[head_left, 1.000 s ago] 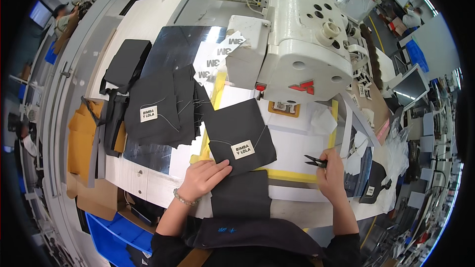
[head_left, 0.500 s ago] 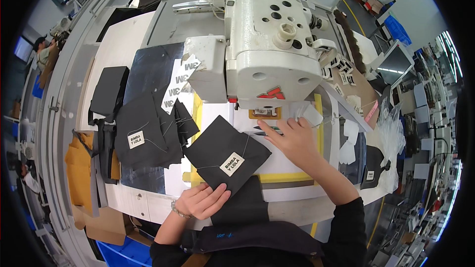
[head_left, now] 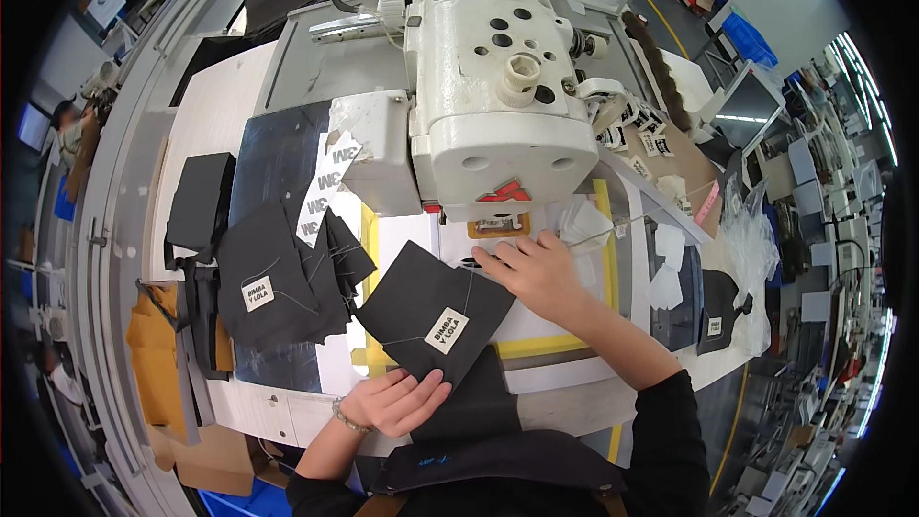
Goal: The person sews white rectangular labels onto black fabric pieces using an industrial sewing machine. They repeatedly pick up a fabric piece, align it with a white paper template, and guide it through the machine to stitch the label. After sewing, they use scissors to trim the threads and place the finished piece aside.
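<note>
**Black panel (head_left: pixel 421 299) in the left hand (head_left: pixel 397 402), in front of a white sewing machine (head_left: pixel 503 158)**

Head view: the black panel lies aslant at the centre of the frame, over the tabletop (head_left: pixel 574 402), with a cream label (head_left: pixel 447 331) on its face and loose threads running from the label. The left hand, lower centre, pinches the panel's lower corner between thumb and fingers. The right hand (head_left: pixel 538 276), right of centre, is by the panel's upper right edge, fingers bent; a small dark tip (head_left: pixel 469 260) shows beside its fingertips, but whether it grasps anything I cannot tell.

Another black piece (head_left: pixel 469 412) lies partly under the panel. Left of centre, a pile of black pieces (head_left: pixel 287 273) bears a similar label; mustard pieces (head_left: pixel 156 364) sit farther left. Yellow tape (head_left: pixel 546 345) borders a white area around the panel. The machine fills the upper centre; a clear plastic bag (head_left: pixel 751 244) lies at the right.
</note>
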The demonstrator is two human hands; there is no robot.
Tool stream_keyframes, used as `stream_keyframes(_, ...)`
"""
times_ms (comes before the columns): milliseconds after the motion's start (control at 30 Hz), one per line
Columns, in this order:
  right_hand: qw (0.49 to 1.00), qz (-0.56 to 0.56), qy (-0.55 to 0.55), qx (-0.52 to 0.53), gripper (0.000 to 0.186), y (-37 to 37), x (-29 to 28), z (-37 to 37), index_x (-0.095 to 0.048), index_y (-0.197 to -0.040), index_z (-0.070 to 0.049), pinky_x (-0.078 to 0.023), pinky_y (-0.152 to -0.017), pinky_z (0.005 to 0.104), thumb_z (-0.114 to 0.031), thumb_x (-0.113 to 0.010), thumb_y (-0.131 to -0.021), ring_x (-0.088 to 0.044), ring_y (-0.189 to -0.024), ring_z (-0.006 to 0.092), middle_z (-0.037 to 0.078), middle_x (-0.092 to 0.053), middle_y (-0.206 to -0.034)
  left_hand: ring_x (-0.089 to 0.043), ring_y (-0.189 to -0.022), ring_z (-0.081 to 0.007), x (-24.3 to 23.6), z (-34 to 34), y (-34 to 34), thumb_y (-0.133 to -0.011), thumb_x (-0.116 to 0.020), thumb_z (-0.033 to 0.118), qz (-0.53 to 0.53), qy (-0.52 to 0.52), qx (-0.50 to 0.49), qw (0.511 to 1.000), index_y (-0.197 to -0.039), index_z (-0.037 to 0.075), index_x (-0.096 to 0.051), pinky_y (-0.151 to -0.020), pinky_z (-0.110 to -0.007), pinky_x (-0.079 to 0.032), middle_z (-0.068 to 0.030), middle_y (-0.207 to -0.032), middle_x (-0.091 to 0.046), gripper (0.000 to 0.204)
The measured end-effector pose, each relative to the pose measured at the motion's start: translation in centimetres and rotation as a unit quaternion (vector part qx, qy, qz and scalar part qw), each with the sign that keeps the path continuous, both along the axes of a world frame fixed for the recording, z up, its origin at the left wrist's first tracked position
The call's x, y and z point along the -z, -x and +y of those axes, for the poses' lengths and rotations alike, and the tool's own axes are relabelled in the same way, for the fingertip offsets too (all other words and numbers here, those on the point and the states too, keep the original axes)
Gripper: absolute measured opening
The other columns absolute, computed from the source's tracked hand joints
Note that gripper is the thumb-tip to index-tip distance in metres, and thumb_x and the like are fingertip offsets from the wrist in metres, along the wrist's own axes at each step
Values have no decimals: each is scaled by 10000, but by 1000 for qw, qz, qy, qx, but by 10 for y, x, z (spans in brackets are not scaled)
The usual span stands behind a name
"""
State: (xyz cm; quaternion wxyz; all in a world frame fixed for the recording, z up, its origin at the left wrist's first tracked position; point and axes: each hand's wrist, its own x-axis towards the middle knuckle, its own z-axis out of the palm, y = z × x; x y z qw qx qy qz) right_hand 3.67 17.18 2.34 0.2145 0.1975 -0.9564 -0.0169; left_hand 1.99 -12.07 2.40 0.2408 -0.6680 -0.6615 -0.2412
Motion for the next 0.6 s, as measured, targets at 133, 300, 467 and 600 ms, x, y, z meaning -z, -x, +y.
stream_keyframes(133,999,24,33,20,361,1,6,0,-703,-1076,-182,-327,-610,302,-200,-694,-715,-503,-660,103,-73,-516,-785,-595,-631,-114,-6,0,9,-749,-662,55,-43,-25,-1,999,-959,49,-724,-614,-231,-500,-79,-933,-723,220)
stream_keyframes(300,995,55,52,70,345,-6,5,5,-710,-1055,-199,-321,-598,317,-251,-776,-721,-498,-635,117,-66,-494,-729,-658,-626,-156,-14,7,30,-727,-711,-42,-260,-121,-137,948,-952,21,-728,-577,-262,-510,-80,-804,-722,234)
stream_keyframes(467,988,32,79,130,325,-24,-6,15,-716,-1033,-198,-335,-603,313,-281,-775,-724,-507,-639,131,-51,-514,-769,-710,-692,-155,-22,12,55,-817,-687,-57,-506,-129,-221,824,-970,-38,-713,-593,-235,-528,-112,-806,-713,156)
stream_keyframes(600,978,38,97,180,362,-45,-10,29,-718,-1074,-198,-331,-597,313,-276,-780,-726,-498,-629,146,-35,-492,-749,-722,-755,-159,-29,14,68,-849,-660,-56,-535,-123,-209,810,-963,-55,-701,-647,-218,-540,-115,-829,-714,121)
